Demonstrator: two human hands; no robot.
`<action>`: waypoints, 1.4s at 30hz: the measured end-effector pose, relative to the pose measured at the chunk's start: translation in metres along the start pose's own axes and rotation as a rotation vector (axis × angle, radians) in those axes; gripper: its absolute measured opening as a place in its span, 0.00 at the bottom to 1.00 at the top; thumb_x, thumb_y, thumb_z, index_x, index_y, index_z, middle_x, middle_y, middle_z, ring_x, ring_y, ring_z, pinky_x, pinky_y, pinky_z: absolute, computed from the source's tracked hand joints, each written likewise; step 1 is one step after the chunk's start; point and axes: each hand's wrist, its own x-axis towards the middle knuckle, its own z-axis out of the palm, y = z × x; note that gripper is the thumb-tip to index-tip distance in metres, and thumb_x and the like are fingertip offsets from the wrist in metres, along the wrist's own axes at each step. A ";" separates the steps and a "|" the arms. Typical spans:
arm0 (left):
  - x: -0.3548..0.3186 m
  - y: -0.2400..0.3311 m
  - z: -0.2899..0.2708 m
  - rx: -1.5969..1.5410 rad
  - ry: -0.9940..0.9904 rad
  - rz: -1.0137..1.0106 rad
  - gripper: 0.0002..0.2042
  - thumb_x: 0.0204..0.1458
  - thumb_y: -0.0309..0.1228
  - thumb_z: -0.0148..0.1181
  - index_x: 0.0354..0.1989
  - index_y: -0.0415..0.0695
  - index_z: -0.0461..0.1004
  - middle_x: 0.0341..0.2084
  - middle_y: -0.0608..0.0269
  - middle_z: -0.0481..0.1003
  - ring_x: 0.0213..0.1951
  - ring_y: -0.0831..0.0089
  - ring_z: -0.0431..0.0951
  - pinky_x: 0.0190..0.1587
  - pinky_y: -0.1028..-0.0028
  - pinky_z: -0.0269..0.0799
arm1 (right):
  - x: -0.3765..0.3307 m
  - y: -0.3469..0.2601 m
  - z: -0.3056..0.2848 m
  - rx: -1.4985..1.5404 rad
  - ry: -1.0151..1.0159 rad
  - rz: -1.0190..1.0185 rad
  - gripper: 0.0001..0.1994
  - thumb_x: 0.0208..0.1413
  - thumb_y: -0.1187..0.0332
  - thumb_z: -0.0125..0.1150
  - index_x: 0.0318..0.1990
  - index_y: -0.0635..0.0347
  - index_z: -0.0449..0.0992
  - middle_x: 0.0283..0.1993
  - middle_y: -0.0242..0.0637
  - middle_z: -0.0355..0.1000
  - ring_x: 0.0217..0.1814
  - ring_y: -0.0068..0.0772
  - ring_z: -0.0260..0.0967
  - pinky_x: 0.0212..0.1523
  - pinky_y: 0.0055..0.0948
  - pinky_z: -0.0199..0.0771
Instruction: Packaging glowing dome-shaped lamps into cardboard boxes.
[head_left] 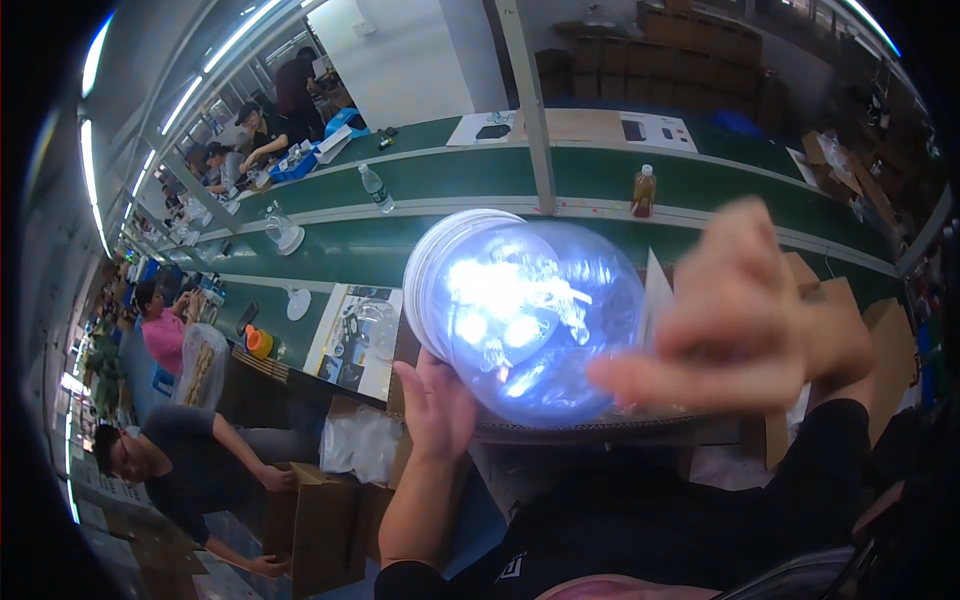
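Observation:
A round clear plastic dome with a white ribbed rim (520,310) is held up close to the camera, lit bright white-blue inside. My left hand (438,408) grips it from below at its lower left edge. My right hand (745,325), blurred, sits at the dome's right side with fingers stretched toward it and touching its edge. Both forearms wear black sleeves.
A long green conveyor line (450,215) runs behind, with a clear water bottle (376,188), an amber bottle (645,190) and printed sheets (355,340). A person bends over cardboard boxes (320,525) at lower left. Other people sit along the line at upper left. Cardboard lies at right (885,350).

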 end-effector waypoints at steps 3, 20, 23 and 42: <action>0.005 -0.004 0.006 -0.189 0.164 -0.082 0.43 0.62 0.66 0.24 0.69 0.38 0.54 0.66 0.50 0.60 0.67 0.55 0.60 0.68 0.55 0.54 | -0.017 -0.035 0.000 -0.005 0.118 -0.002 0.17 0.32 0.67 0.67 0.36 0.50 0.84 0.32 0.19 0.68 0.33 0.18 0.64 0.35 0.26 0.55; 0.012 0.007 0.020 -0.200 0.221 0.044 0.38 0.63 0.64 0.27 0.70 0.45 0.55 0.65 0.50 0.60 0.63 0.55 0.65 0.64 0.55 0.63 | -0.054 -0.041 0.026 -0.017 0.090 -0.317 0.17 0.43 0.65 0.71 0.45 0.40 0.85 0.35 0.16 0.63 0.36 0.14 0.60 0.39 0.22 0.52; 0.014 0.006 0.010 -0.192 0.274 0.079 0.38 0.63 0.63 0.27 0.70 0.45 0.55 0.65 0.50 0.60 0.63 0.55 0.64 0.65 0.55 0.61 | -0.044 -0.034 0.025 0.016 0.080 -0.264 0.17 0.42 0.66 0.71 0.44 0.41 0.85 0.35 0.17 0.63 0.35 0.14 0.61 0.38 0.22 0.52; 0.046 0.005 -0.009 0.149 0.187 -0.265 0.43 0.62 0.66 0.24 0.64 0.35 0.62 0.57 0.52 0.72 0.60 0.62 0.70 0.63 0.63 0.65 | 0.105 0.105 0.038 0.395 -0.535 0.326 0.19 0.45 0.58 0.76 0.37 0.65 0.80 0.24 0.34 0.70 0.23 0.28 0.66 0.27 0.25 0.68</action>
